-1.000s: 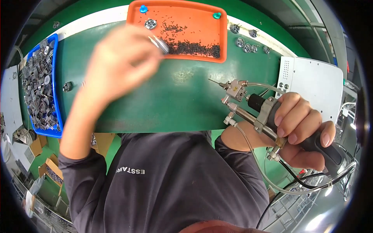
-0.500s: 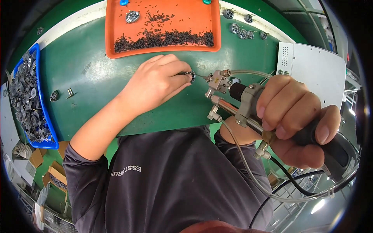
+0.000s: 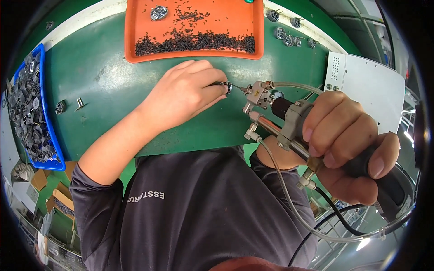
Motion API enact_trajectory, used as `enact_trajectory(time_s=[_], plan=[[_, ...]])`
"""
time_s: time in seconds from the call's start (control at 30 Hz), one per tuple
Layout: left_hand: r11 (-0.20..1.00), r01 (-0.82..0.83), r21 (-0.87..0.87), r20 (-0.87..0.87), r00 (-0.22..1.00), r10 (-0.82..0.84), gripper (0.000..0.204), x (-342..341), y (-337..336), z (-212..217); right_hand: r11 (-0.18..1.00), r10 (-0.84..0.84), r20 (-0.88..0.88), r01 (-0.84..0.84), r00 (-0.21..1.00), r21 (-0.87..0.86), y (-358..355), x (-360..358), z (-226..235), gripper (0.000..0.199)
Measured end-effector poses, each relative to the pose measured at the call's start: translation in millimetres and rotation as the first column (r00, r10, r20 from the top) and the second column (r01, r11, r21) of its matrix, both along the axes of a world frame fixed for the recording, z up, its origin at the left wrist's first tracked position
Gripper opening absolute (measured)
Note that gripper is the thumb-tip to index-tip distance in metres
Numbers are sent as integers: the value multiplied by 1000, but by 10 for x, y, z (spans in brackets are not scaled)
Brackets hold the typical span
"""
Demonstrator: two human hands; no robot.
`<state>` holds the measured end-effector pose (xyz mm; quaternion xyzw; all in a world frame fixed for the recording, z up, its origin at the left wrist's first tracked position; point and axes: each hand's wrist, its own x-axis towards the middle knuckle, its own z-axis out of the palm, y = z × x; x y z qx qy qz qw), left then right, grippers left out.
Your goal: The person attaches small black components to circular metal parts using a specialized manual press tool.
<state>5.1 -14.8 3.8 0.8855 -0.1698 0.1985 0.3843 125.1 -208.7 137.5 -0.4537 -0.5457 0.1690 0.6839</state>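
Observation:
My left hand (image 3: 190,92) is closed, with a small round metal-and-dark part (image 3: 229,87) pinched at its fingertips. Its far side is hidden by my fingers. My right hand (image 3: 346,142) wraps round the black grip of a hose-fed hand tool (image 3: 260,95). At the front of that tool, a metal block ends in a thin tip that points left and meets or nearly meets the round part; contact is too small to tell. Both hands are above the green tabletop (image 3: 113,90).
Beyond my left hand lies an orange tray (image 3: 194,58) with many tiny black pieces and one round part (image 3: 159,13). A blue bin (image 3: 52,135) heaped with parts stands left. Several round parts (image 3: 280,33) sit far right, near a white box (image 3: 368,90). Hoses (image 3: 289,198) loop below the tool.
The whole view has shifted slightly, so the tray sits a little higher and further right. My left hand still pinches the round part and the tool's tip stays at it.

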Motion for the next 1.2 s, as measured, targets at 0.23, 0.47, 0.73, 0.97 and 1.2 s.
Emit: enact_trajectory(time_s=[0.23,0.47,0.73,0.97,1.2], plan=[[1000,11,-8,8,1000,-11,17,22,-9,-26,999,-40,-4,40,999,-5,42,-16,-14,36],[1000,11,-13,5,1000,-11,15,4,-17,-17,997,-81,-125,79,989,-17,148,1,-53,26],[999,9,-43,4,1000,-9,15,-38,8,18,993,-102,34,100,994,62,1,-89,115,33],[1000,-12,-23,-11,1000,11,20,-34,10,-53,994,-90,-61,93,994,58,-187,-11,177,43],[999,-2,-51,-18,1000,1,18,12,1,-34,998,-41,-90,46,995,51,-136,-8,92,42]])
